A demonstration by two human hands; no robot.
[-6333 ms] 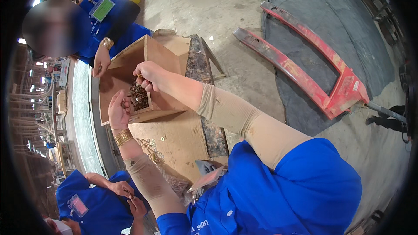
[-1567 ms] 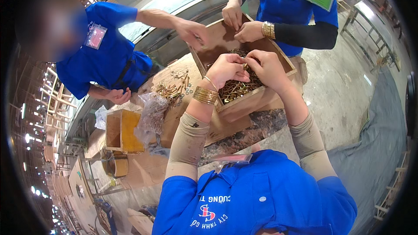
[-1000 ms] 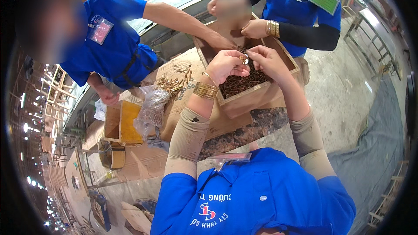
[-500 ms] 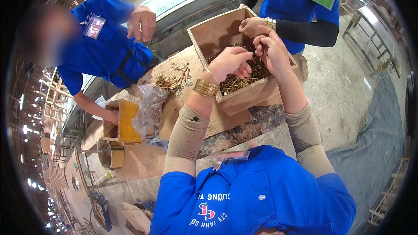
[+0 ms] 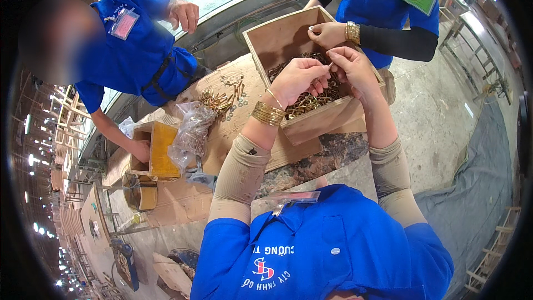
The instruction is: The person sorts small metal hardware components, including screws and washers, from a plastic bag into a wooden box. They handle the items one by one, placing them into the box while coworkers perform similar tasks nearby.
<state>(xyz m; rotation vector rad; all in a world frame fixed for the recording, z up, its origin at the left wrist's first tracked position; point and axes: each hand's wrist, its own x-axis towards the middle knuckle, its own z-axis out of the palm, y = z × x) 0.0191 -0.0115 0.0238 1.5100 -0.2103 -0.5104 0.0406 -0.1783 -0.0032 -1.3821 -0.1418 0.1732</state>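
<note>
A plywood box holds a heap of brass-coloured bolts. Over that heap my left hand and my right hand come together, fingertips nearly touching. Both are closed in a pinch, with a small slim thing between them that is too small to name. Just beyond my fingers, inside the box, a co-worker's hand pinches a small shiny piece. Gold bangles circle my left wrist.
Loose bolts and washers lie on the board left of the box, beside a clear plastic bag. Another co-worker's hand reaches into a smaller box; their other hand is raised.
My hands have drawn together, the right fingertips lowering to meet the left. The co-worker's hand in the box has turned, showing a small shiny piece. The other co-worker's raised hand has shifted slightly.
</note>
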